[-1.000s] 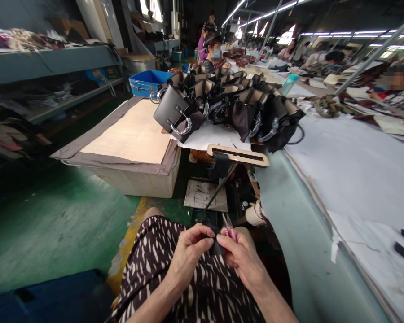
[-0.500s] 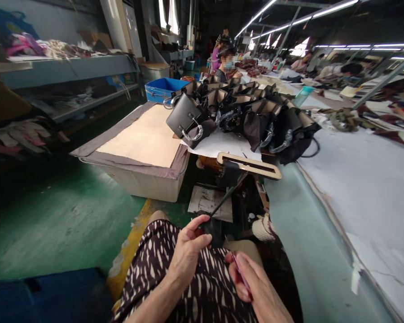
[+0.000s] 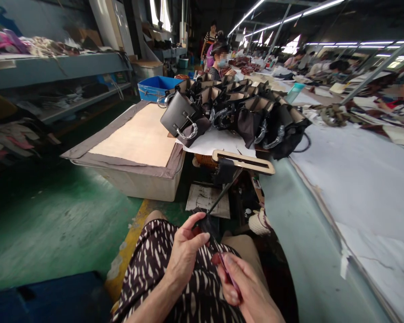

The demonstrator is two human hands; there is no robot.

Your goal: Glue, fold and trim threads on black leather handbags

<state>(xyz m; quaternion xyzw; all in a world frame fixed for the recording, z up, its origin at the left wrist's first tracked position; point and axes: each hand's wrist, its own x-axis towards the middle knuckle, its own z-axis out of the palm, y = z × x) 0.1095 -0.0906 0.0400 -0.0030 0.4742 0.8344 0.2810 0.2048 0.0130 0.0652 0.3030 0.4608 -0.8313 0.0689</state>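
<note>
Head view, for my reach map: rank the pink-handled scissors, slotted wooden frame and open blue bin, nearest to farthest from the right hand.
1. Pink-handled scissors: in the right hand.
2. Slotted wooden frame: ahead of it.
3. Open blue bin: farthest, ahead and left.

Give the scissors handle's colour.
Pinkish-purple: the scissors handle in the right hand, best seen in the head view.

Black piece (image 3: 209, 228): small, dark, soft-looking, in the fingers of the left hand (image 3: 188, 244), above the lap. Outline partly hidden by the fingers, lower edges blending into the dark behind. Scissors (image 3: 229, 274): pink handles, thin metal blades, in the right hand (image 3: 240, 280). Seen nearly edge-on, tilted, tips up and leftward toward the black piece; blade spread and contact with it unclear.
</note>
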